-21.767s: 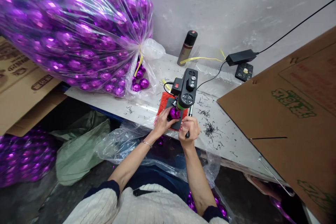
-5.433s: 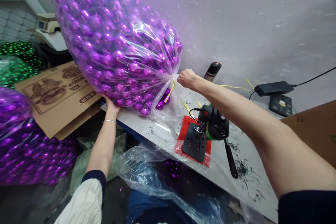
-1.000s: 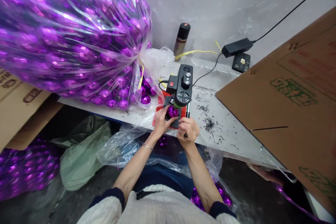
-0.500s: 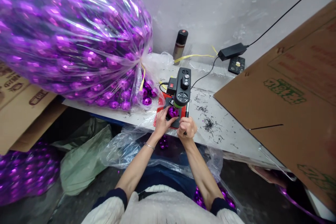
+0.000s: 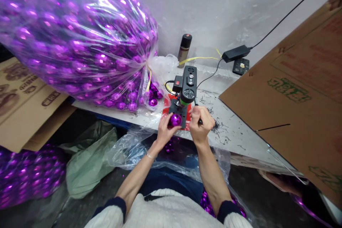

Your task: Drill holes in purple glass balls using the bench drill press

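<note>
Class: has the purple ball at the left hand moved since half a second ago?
Yes: against the black base plate, the purple ball has shifted toward the person, out from under the machine head.

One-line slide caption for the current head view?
Left hand holds a purple ball at the black tabletop machine; right hand grips its lever.

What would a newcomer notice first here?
Probably the huge clear bag of shiny purple balls filling the upper left. Then the black machine on the red sheet near the center, its handle in the right hand, one purple ball in the left hand. A cardboard box juts in at right.
</note>
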